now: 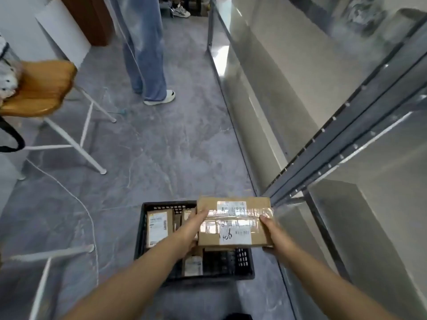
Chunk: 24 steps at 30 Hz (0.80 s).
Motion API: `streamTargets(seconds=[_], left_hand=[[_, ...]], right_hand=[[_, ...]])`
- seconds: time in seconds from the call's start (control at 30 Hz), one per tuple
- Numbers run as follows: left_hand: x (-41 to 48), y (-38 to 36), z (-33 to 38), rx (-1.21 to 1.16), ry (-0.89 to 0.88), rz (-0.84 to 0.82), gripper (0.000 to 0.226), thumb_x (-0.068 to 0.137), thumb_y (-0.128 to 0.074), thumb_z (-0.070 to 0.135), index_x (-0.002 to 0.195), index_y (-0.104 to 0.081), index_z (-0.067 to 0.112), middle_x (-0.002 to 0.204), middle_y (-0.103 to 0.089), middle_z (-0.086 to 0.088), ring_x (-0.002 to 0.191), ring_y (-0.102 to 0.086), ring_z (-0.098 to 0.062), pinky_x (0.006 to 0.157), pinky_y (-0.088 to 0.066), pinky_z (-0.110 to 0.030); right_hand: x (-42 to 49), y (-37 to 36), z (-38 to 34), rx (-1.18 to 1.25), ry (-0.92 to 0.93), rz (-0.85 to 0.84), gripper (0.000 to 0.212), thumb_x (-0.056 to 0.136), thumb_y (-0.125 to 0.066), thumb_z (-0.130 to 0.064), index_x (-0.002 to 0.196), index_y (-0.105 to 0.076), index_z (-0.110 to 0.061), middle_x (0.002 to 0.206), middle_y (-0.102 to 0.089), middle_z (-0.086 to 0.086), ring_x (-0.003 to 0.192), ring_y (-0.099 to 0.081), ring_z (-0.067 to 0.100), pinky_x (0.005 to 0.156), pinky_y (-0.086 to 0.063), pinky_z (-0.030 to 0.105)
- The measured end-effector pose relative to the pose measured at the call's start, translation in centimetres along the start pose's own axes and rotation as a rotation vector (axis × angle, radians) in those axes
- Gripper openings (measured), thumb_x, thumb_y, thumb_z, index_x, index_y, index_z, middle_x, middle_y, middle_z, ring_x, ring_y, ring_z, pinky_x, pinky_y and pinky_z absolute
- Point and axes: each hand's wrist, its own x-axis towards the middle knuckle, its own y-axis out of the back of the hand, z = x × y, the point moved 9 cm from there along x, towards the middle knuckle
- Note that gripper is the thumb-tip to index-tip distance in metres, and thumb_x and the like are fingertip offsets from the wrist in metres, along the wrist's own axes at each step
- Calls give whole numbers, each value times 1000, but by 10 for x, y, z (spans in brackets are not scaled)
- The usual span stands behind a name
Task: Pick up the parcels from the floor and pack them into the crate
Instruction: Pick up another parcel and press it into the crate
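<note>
Arms outstretched, left hand and right hand grip one parcel.

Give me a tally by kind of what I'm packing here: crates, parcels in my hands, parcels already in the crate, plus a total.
Crates: 1, the black crate
Parcels in hand: 1, the held parcel, gripped by left hand and right hand
Parcels showing inside, partly hidden: 3, left parcel, back parcel, front parcel
Total: 5
</note>
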Motion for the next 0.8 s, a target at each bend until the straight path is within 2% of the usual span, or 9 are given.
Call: streamTargets(seconds=[0.07,0.17,0.23,0.27,0.33,0.47,0.6,0.7,0.8], left_hand=[[54,15,-36,-48,24,41,108,48,-72,77,142,-32,44,146,-46,4,132,-44,-25,111,-32,-51],[126,36,-69,-57,-13,125,82,78,-62,59,147,-29,31,137,-55,-6,122,-54,-28,107,-38,-49],[171,42,-74,-63,-78,135,63,87,-56,52,141,-38,25,122,-65,-6,109,-63,-27,97,-48,-45],[190,45,-74,-73,-111,133,53,90,-53,49,136,-43,24,116,-68,-7,103,-65,-26,91,-51,-44],[220,47,-74,-76,-157,128,45,93,-49,46,131,-47,22,115,-67,-8,101,-65,-27,88,-52,-43],[259,49,-89,-56,-182,141,46,91,-50,50,129,-48,24,110,-70,-8,97,-67,-27,86,-53,-42],[267,52,-92,6,-222,178,53,86,-48,60,127,-53,25,109,-71,-5,99,-68,-26,94,-51,-45],[265,51,-96,-11,-203,186,44,92,-45,53,122,-58,23,104,-73,-5,99,-68,-25,96,-50,-45],[267,58,-96,11,-197,198,42,92,-47,52,118,-61,22,104,-73,-5,100,-68,-26,98,-49,-47]], right_hand=[[58,-15,38,-29,-15,-19,24,95,-49,-38,110,-56,-20,93,-66,3,83,-61,16,63,-46,29],[139,-36,73,-109,32,-19,24,95,-49,-36,109,-57,-18,92,-67,4,86,-64,20,77,-54,36],[185,-43,77,-163,117,20,21,95,-49,-35,106,-57,-19,92,-66,2,87,-63,20,87,-52,38],[203,-44,75,-206,171,41,20,95,-49,-35,106,-56,-20,94,-66,1,88,-62,20,88,-51,37],[225,-46,69,-291,278,87,22,96,-46,-34,111,-56,-21,101,-63,2,92,-60,20,82,-49,31],[241,-48,73,-502,407,145,27,96,-42,-42,115,-54,-29,100,-58,-4,90,-53,15,77,-39,28],[246,-51,78,-598,422,170,45,95,-39,-50,128,-52,-22,106,-62,0,91,-54,18,77,-40,29],[253,-51,82,-624,394,179,57,92,-39,-54,134,-47,-16,118,-64,7,106,-59,26,87,-46,34],[261,-54,90,-547,367,144,49,93,-42,-50,128,-53,-18,112,-66,4,103,-60,23,89,-46,33]])
